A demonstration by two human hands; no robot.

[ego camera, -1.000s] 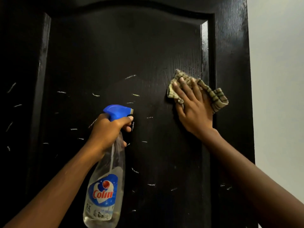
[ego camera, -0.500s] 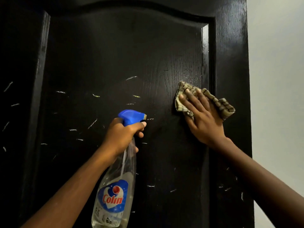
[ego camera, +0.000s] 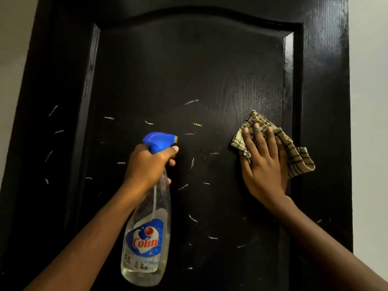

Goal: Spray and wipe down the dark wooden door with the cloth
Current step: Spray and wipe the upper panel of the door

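Note:
The dark wooden door (ego camera: 168, 70) fills the view, its recessed arched panel scattered with small pale marks. My left hand (ego camera: 148, 166) grips the neck of a clear spray bottle (ego camera: 147, 238) with a blue trigger head and a "Colin" label; my index finger lies on the trigger, and the nozzle points right, close to the panel. My right hand (ego camera: 263, 162) lies flat with straight fingers on a beige checked cloth (ego camera: 298, 156), pressing it to the right side of the panel beside the raised moulding. Part of the cloth hangs out to the right of my hand.
A pale wall (ego camera: 369, 101) borders the door on the right, and a strip of pale wall (ego camera: 14, 49) shows at the upper left. The door's right stile (ego camera: 327, 80) has a wet-looking sheen.
My right hand and the cloth slid down the panel. The left hand and spray bottle shifted right, staying aimed at the door. More of the left door edge has come into view.

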